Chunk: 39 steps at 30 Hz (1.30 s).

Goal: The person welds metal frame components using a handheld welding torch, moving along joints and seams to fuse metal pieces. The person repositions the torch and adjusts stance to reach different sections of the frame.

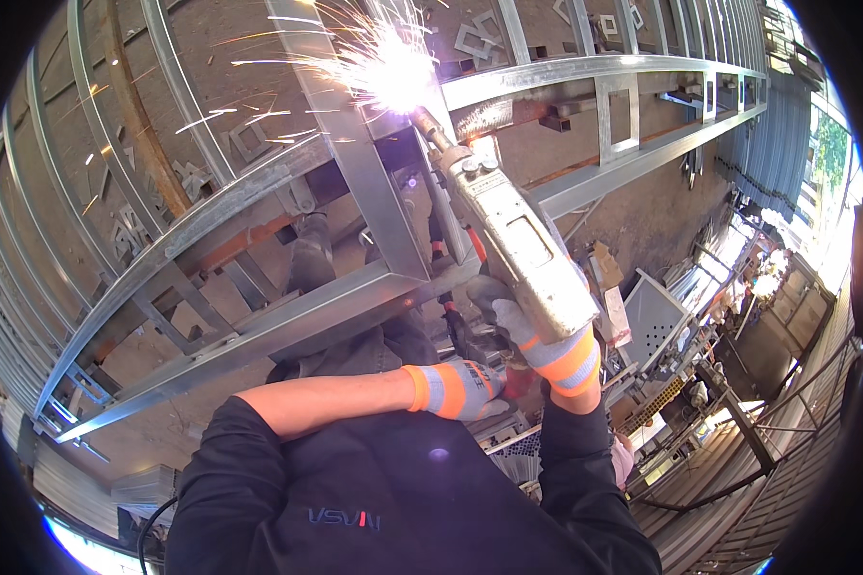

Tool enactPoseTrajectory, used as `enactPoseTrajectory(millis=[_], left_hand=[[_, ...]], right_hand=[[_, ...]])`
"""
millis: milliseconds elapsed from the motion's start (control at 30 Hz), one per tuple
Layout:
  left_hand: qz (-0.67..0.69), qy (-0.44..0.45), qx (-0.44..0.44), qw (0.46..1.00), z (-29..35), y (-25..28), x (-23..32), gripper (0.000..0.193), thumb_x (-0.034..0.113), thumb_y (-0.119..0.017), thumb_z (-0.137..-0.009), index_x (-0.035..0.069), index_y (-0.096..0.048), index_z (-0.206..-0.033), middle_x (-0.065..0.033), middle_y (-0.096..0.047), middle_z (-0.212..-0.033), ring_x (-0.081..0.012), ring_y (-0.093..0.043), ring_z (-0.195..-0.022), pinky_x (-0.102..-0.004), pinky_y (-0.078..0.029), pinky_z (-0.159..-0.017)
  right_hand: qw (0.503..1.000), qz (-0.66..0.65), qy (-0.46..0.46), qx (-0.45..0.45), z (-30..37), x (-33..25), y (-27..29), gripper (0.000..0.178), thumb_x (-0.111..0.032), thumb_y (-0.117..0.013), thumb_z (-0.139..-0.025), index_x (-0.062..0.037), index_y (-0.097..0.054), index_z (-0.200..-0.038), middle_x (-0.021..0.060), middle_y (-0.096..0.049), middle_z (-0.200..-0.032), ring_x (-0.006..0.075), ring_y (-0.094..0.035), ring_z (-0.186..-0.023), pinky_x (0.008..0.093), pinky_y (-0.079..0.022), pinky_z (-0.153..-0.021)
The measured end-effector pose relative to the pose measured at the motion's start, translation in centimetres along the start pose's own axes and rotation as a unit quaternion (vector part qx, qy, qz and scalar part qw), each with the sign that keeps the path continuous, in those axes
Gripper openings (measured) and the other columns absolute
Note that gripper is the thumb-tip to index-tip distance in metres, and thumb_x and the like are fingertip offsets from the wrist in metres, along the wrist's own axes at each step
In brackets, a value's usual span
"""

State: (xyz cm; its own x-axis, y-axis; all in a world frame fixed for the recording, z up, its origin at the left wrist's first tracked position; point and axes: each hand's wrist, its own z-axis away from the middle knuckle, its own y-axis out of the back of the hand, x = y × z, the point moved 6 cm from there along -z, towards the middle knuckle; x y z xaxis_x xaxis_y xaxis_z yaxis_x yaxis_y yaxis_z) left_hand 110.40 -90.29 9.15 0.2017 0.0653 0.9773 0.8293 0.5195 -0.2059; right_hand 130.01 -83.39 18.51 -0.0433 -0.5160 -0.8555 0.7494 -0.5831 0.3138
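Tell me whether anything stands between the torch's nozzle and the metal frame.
Nothing visible does. The welding torch, in the right hand, points its nozzle at the metal frame; white glare hides where they would meet.

Sparks (391,72), a metal frame (369,206) and stacked metal lengths (765,158) mark a metalworking shop.

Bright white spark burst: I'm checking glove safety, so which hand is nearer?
Right. The grey-gloved right hand holds the pale metal tool aimed into the burst; the grey-gloved left hand is farther, lower in view.
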Motion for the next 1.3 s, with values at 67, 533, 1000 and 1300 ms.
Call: enactPoseTrajectory(millis=[67,533,1000,1300], left_hand=[[0.008,0.012,-0.014,1.000,0.0,-0.1,0.0,0.041,0.039,-0.053,-0.107,0.002,-0.065,-0.120,-0.0221,-0.071,-0.102,-0.0430,-0.067,-0.099,-0.0501,-0.052,-0.091],[0.014,0.024,-0.036,0.999,0.0,-0.5,0.0,0.038,0.036,-0.053,-0.106,0.003,-0.065,-0.123,-0.0210,-0.072,-0.107,-0.0424,-0.067,-0.103,-0.0497,-0.052,-0.094],[0.026,0.013,-0.044,0.999,-0.1,-1.5,-0.3,0.039,0.035,-0.053,-0.106,0.003,-0.065,-0.125,-0.0193,-0.072,-0.113,-0.0404,-0.066,-0.108,-0.0475,-0.050,-0.100],[0.021,0.013,-0.051,0.998,-0.2,-2.1,-0.6,0.042,0.038,-0.051,-0.107,0.005,-0.065,-0.130,-0.0178,-0.072,-0.117,-0.0386,-0.066,-0.112,-0.0485,-0.042,-0.110]], right_hand=[[1.000,-0.018,-0.010,0.011,0.1,0.1,-0.1,0.049,0.000,-0.069,-0.091,-0.0019,-0.057,-0.138,0.0088,-0.079,-0.107,0.0200,-0.078,-0.094,0.0313,-0.061,-0.080],[1.000,0.013,-0.012,0.015,0.7,0.4,-0.1,0.062,-0.003,-0.072,-0.087,-0.0035,-0.052,-0.145,0.0044,-0.080,-0.099,0.0240,-0.076,-0.091,0.0352,-0.059,-0.079],[0.997,0.054,-0.053,0.032,2.5,1.5,-0.1,0.050,-0.009,-0.078,-0.085,-0.0050,-0.064,-0.133,0.0111,-0.072,-0.112,0.0315,-0.072,-0.095,0.0390,-0.058,-0.081],[0.998,0.047,-0.016,0.028,1.6,0.0,-0.2,0.045,-0.006,-0.077,-0.085,-0.0048,-0.066,-0.128,0.0090,-0.074,-0.107,0.0288,-0.072,-0.092,0.0376,-0.058,-0.079]])
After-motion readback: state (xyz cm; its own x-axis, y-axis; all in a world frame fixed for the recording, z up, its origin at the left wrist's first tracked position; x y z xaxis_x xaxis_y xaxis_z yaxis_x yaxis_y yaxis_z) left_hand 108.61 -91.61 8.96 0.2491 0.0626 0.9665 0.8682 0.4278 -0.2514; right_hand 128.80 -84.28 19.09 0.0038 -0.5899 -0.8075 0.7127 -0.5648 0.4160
